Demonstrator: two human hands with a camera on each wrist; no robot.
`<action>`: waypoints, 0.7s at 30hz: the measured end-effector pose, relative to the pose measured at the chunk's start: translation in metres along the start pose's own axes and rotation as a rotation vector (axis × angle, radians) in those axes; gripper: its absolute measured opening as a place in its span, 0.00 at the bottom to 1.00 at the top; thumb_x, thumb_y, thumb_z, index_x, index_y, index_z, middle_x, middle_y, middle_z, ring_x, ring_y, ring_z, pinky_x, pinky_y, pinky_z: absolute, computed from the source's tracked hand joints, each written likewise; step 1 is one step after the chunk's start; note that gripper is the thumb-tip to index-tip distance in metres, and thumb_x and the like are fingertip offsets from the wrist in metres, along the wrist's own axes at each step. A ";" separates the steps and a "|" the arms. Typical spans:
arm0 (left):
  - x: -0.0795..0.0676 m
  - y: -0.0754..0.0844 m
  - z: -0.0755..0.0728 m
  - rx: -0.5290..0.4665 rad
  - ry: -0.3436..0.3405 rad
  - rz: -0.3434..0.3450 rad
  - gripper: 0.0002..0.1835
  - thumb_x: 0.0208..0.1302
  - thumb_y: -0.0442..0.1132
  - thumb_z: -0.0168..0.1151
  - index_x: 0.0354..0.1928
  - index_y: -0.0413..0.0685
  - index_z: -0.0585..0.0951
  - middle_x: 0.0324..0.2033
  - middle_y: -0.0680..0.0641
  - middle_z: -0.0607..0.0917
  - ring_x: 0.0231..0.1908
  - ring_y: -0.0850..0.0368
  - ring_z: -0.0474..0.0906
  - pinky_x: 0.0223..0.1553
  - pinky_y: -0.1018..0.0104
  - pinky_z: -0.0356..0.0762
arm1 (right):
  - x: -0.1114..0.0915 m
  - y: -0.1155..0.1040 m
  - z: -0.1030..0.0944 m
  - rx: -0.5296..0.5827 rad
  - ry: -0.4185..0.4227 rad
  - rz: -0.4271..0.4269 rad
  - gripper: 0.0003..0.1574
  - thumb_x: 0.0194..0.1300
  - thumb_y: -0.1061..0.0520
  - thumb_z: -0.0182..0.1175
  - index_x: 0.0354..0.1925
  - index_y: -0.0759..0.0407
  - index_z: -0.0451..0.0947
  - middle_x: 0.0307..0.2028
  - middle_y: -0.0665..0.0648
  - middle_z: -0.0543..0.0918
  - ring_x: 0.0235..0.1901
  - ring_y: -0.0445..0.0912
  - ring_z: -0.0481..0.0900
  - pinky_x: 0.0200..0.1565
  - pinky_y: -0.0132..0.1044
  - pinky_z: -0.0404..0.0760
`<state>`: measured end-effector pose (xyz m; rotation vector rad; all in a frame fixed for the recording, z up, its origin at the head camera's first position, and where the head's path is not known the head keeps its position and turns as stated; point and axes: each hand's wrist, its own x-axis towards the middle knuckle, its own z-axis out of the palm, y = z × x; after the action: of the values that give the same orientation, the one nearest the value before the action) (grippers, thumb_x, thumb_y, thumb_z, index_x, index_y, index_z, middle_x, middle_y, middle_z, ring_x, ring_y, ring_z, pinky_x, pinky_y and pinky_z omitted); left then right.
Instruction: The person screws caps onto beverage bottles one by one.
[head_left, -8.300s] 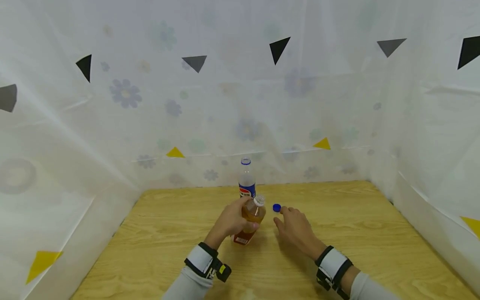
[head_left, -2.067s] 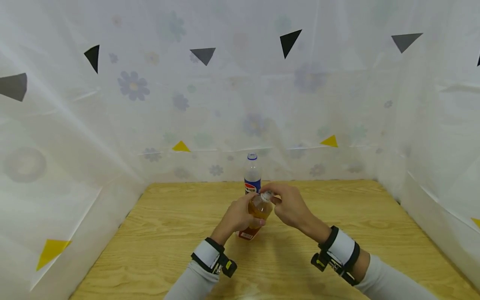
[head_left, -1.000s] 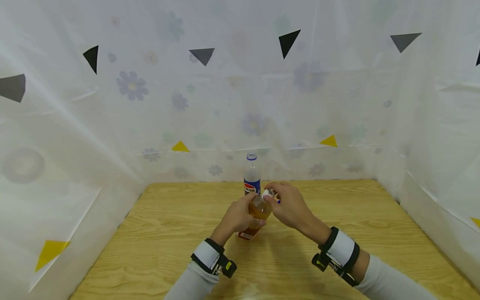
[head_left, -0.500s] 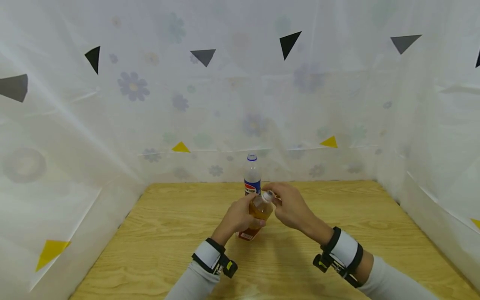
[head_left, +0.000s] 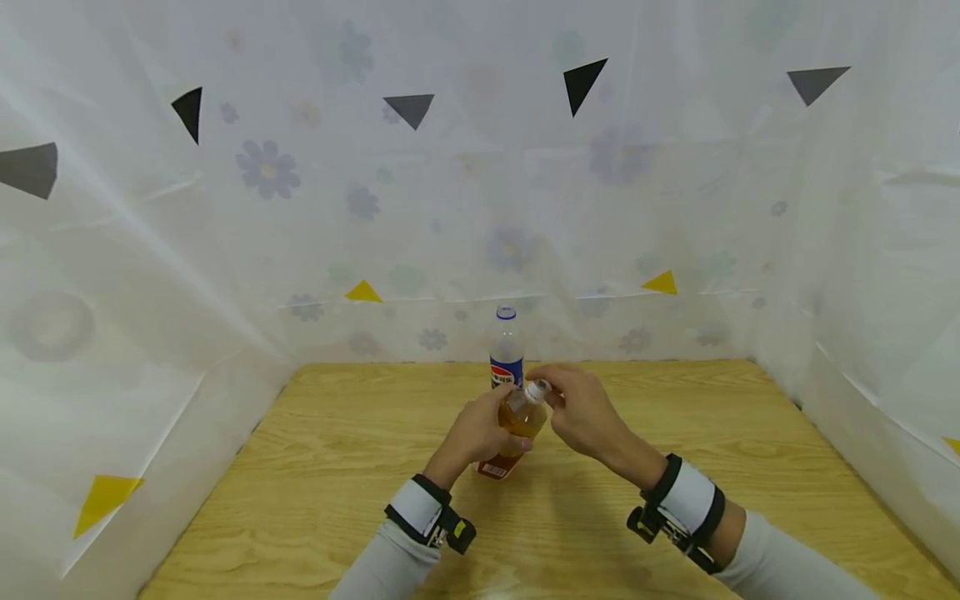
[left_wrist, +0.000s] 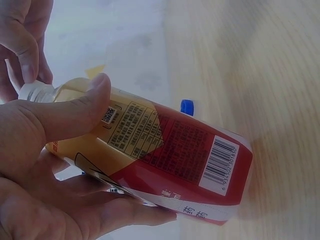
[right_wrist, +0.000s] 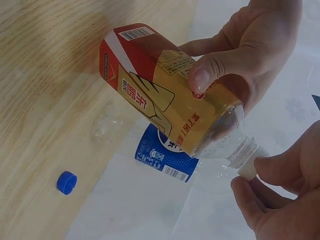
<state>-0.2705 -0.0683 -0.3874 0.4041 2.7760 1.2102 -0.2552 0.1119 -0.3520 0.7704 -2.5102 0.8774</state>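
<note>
My left hand [head_left: 476, 433] grips a drink bottle [head_left: 521, 421] with a yellow and red label and amber contents, its neck leaning to the right. Whether its base touches the table cannot be told. At the bottle's mouth, my right hand [head_left: 588, 417] pinches a white cap [right_wrist: 252, 165] between thumb and index finger. Just behind stands an uncapped clear bottle [head_left: 506, 346] with a blue label, partly hidden by the held one. A blue cap [right_wrist: 66, 183] lies on the table in the right wrist view; in the head view my right hand hides it.
The wood-grain table [head_left: 300, 492] ends at a pale flowered curtain [head_left: 435, 208] at the back. White sheeting [head_left: 112, 292] also hangs at both sides, bearing black, grey and yellow triangles.
Since the earliest frame my right hand has moved from beside the blue cap to the bottle's mouth, where the white cap now shows. Lately its fingers have shifted around that cap; my left hand holds still.
</note>
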 end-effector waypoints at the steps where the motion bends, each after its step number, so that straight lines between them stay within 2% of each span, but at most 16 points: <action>1: 0.000 0.000 0.000 -0.004 0.001 0.003 0.42 0.55 0.40 0.79 0.72 0.51 0.70 0.60 0.40 0.82 0.59 0.39 0.79 0.60 0.39 0.76 | 0.000 0.001 0.000 -0.002 0.004 0.000 0.25 0.62 0.77 0.56 0.54 0.64 0.83 0.52 0.64 0.85 0.49 0.58 0.85 0.44 0.50 0.86; 10: 0.002 -0.002 0.001 0.016 -0.001 0.035 0.39 0.55 0.41 0.79 0.69 0.52 0.72 0.54 0.41 0.85 0.54 0.42 0.82 0.54 0.43 0.80 | -0.002 0.003 0.003 -0.015 0.032 0.000 0.18 0.66 0.73 0.60 0.53 0.66 0.83 0.48 0.66 0.83 0.38 0.53 0.83 0.36 0.43 0.84; 17: 0.001 -0.002 0.001 0.015 0.001 0.037 0.40 0.55 0.43 0.80 0.69 0.52 0.72 0.54 0.41 0.85 0.54 0.42 0.82 0.55 0.43 0.80 | -0.001 0.005 0.003 -0.019 0.039 0.044 0.12 0.67 0.64 0.65 0.49 0.66 0.83 0.40 0.61 0.82 0.32 0.46 0.77 0.33 0.39 0.79; 21: 0.001 -0.001 0.002 0.018 0.002 0.034 0.40 0.55 0.43 0.80 0.69 0.52 0.72 0.54 0.41 0.85 0.55 0.42 0.82 0.55 0.42 0.80 | 0.000 0.006 0.002 0.001 0.040 0.073 0.10 0.69 0.59 0.66 0.46 0.64 0.84 0.37 0.59 0.81 0.32 0.46 0.76 0.32 0.38 0.77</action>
<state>-0.2716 -0.0677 -0.3895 0.4531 2.7946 1.1943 -0.2590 0.1149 -0.3565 0.6585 -2.5169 0.9098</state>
